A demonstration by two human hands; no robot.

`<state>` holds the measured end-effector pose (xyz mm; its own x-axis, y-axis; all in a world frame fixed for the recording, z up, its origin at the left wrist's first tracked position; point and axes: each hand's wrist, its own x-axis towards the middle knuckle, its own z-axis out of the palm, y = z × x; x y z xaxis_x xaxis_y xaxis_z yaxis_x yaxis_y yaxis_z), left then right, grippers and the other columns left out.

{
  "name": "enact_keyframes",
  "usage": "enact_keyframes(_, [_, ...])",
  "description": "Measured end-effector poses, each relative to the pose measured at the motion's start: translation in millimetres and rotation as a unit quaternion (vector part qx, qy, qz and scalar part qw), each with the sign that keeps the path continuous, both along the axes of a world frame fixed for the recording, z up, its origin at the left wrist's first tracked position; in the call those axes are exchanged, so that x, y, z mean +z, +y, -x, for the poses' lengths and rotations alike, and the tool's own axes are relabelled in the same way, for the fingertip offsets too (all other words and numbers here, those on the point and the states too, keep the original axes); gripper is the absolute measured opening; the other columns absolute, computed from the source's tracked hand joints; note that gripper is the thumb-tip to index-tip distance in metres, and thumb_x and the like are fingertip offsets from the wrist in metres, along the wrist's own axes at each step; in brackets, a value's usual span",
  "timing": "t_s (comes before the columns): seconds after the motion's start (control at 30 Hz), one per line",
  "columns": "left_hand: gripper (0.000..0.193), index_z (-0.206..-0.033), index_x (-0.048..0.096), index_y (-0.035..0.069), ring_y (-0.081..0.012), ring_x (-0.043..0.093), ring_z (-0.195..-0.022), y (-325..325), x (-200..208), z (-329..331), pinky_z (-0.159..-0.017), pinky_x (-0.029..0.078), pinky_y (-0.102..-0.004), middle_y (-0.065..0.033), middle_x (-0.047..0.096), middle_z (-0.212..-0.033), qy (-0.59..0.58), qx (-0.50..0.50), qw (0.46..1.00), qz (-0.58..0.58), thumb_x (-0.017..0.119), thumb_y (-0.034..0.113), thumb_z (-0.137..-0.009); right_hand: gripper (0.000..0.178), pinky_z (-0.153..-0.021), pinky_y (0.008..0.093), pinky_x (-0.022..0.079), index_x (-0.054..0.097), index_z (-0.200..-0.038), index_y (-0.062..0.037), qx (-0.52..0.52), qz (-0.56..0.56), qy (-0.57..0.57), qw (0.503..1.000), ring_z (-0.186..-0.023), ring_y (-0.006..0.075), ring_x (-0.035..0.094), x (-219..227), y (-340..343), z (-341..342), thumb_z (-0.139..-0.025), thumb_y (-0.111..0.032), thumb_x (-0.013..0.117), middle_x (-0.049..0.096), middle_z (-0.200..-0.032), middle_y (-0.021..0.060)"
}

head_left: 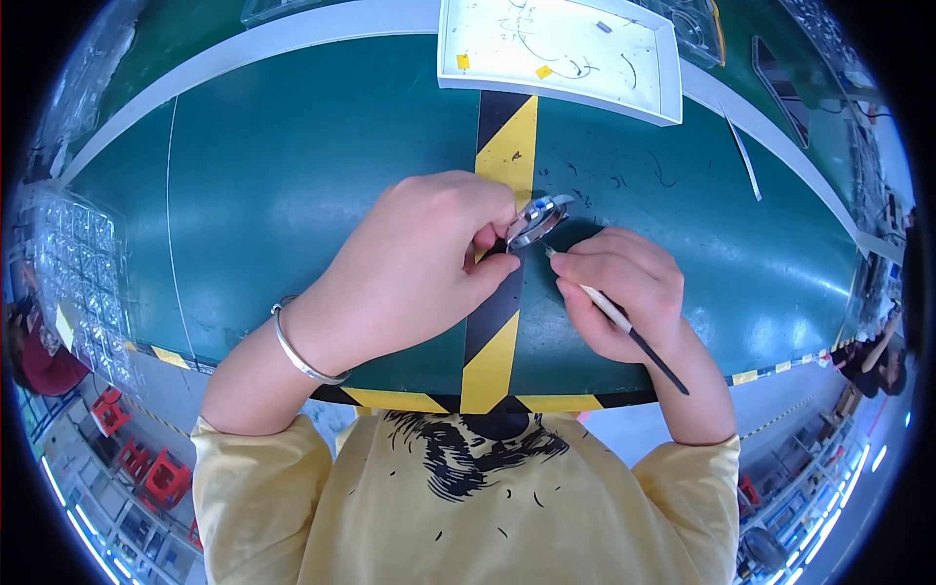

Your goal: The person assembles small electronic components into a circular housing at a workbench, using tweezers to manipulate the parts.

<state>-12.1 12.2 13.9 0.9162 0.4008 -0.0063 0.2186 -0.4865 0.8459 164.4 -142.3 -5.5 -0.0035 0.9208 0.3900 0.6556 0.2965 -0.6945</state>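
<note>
My left hand [424,239] is closed around the near side of a round, silver metal watch case [536,222], held tilted above the striped tape, its rim turned partly upward. Pinched between the fingers of my right hand [629,283] is a slim pen-like tool [606,308] with a pale front and a black rear end. The tool's tip points at the watch case from the right, close to its lower edge. Whether tip and case touch cannot be made out. My left fingers hide part of the case.
Black-and-yellow tape [505,151] crosses the green table [283,146]. A white box [561,90] at the far side holds thin dark scraps and yellow bits. Dark scraps [616,180] lie right of the tape, with a thin pale stick [743,156] beyond. Clear plastic trays [93,273] stand left.
</note>
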Motion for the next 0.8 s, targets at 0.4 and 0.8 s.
enact_keyframes(0.4, [0.026, -0.074, 0.058, 0.000, -0.0173, 0.060, -0.055, -0.1, 2.8, -3.0, -0.050, 0.047, -0.0295, -0.0076, 0.059, -0.069, 0.018, -0.014, 1.000, -0.011, 0.084, 0.002, -0.075, 0.021, -0.063, 0.0362, 0.055, 0.071, -0.095, -0.0022, -0.037, 0.016, 0.034, 0.999, -0.071, 0.0295, 0.070, -2.5, 3.2, -1.6, -0.076, 0.009, 0.073, 0.069, -0.080, 0.0113])
enact_keyframes(0.8, [0.030, -0.069, 0.058, -0.001, -0.0164, 0.064, -0.055, 0.1, -3.1, -2.3, -0.051, 0.048, -0.0275, -0.0086, 0.064, -0.068, 0.029, 0.000, 0.999, 0.020, 0.087, 0.004, -0.074, 0.019, -0.061, 0.0347, 0.052, 0.070, -0.089, -0.0014, -0.004, 0.022, 0.015, 1.000, -0.066, 0.0289, 0.068, -2.9, 1.6, 2.7, -0.073, 0.007, 0.076, 0.073, -0.082, 0.0118])
